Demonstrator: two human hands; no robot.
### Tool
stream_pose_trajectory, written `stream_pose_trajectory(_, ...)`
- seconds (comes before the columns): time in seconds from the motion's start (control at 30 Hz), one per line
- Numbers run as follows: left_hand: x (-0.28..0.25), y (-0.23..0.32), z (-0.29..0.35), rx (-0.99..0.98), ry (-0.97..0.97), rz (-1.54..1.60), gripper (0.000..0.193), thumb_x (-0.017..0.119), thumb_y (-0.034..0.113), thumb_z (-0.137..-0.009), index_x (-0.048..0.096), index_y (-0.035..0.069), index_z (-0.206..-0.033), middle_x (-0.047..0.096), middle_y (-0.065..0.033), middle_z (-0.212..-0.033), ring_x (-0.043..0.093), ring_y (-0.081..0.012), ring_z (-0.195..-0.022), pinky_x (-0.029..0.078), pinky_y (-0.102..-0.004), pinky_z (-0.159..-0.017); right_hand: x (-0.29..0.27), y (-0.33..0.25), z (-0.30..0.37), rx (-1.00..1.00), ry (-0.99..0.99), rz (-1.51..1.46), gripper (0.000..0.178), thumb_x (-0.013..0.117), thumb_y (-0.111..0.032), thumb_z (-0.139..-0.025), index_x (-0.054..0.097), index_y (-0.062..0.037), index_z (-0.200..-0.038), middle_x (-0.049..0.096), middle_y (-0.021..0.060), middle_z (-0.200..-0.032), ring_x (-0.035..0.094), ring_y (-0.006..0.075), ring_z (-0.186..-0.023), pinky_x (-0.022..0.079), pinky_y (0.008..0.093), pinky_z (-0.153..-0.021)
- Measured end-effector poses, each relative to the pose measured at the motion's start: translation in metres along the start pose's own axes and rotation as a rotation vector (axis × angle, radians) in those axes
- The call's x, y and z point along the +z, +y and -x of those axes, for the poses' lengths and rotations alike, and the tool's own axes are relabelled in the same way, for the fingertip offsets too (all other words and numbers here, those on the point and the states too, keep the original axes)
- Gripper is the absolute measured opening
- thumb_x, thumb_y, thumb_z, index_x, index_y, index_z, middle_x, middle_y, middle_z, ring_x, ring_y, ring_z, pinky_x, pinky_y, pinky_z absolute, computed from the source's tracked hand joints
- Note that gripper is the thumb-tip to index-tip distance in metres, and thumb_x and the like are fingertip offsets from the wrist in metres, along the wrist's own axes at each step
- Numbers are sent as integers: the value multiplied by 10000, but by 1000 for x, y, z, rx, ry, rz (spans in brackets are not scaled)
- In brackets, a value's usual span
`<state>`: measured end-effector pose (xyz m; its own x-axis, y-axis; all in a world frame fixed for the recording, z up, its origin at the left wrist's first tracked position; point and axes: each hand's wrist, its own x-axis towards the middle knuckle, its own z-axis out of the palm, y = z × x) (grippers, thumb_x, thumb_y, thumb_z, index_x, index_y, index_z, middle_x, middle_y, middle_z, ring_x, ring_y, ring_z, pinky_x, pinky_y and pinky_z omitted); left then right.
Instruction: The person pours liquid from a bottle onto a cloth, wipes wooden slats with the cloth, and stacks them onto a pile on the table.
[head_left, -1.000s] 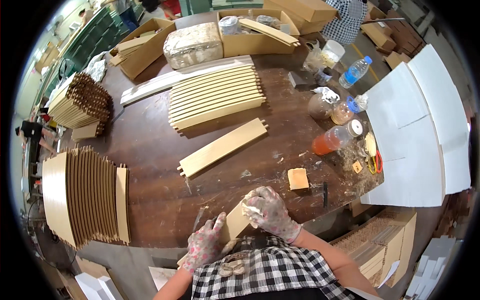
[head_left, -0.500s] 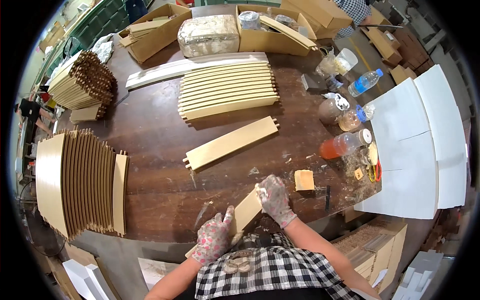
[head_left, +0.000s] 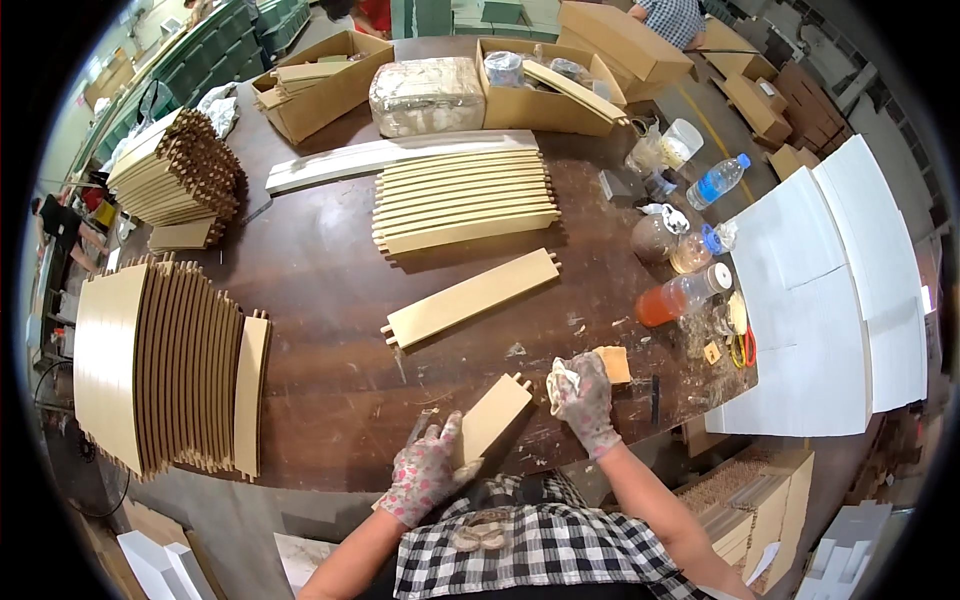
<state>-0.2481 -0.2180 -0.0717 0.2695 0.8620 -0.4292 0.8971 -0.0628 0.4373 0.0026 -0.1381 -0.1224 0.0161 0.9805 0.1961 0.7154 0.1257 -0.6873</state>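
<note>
In a pink-dotted glove, my left hand (head_left: 424, 474) grips a pale wooden slat (head_left: 494, 420) near the table's front edge. The slat lies slanted, its far end with two small pegs pointing away from me. My right hand (head_left: 586, 402), also gloved, is closed on a crumpled white cloth (head_left: 560, 384), to the right of the slat and apart from it. Right behind that hand sits a tan sponge-like block (head_left: 614, 365), partly covered. Another pegged slat (head_left: 475, 298) lies slanted by itself in mid-table.
Behind it rests a row of slats (head_left: 465, 205); upright stacks (head_left: 185, 365) stand at left. Bottles (head_left: 684, 295) and scissors (head_left: 745, 346) line the right side, beside white boards (head_left: 810, 300). Cardboard boxes (head_left: 550, 112) and a taped bundle (head_left: 427, 97) occupy the back.
My right hand with the cloth has moved right, off the slat's far end and over to the tan block, uncovering the pegs. My left hand stays on the slat. The whole view has shifted slightly.
</note>
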Motion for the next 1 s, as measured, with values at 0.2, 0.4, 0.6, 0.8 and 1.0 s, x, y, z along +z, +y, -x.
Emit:
stream_pose_trajectory(0.2,-11,-9,4,-42,59,26,819,670,508,-796,377,78,-1429,543,-256,-1245,633,-369,-1017,546,-455,-790,45,-40,16,-525,-76,68,153,669,-205,-750,616,-78,-819,560,117,-848,536,296,-829,431,426,-771)
stream_pose_trajectory(0.4,-19,-34,18,-79,349,345,839,761,395,-749,397,22,-1406,567,-218,-1263,609,-346,-1082,516,-400,-885,12,-13,-22,-120,27,-47,105,646,-90,-826,571,-30,-868,557,117,-851,578,269,-778,474,375,-696)
stream_pose_trajectory(0.6,-54,-57,-8,-95,582,1272,363,631,142,-902,536,-23,-1212,636,-85,-1091,578,-131,-990,484,-280,-855,25,-70,-34,107,-242,-648,80,624,-62,-868,588,-31,-933,610,25,-882,572,74,-805,488,239,-727)
stream_pose_trajectory(0.8,-65,-58,-19,-115,719,1729,270,590,80,-897,545,13,-1155,643,-57,-970,632,-125,-827,533,-269,-725,19,-148,-63,-477,-259,-483,208,664,-33,-795,599,2,-989,591,94,-950,612,182,-861,520,304,-783)
stream_pose_trajectory(1.0,-62,-51,-31,-76,805,1743,356,590,39,-879,548,-6,-1229,654,-69,-1020,637,-138,-881,533,-282,-754,56,-200,-33,-1021,-451,45,188,690,-192,-770,653,-94,-926,627,94,-930,598,241,-871,507,364,-761)
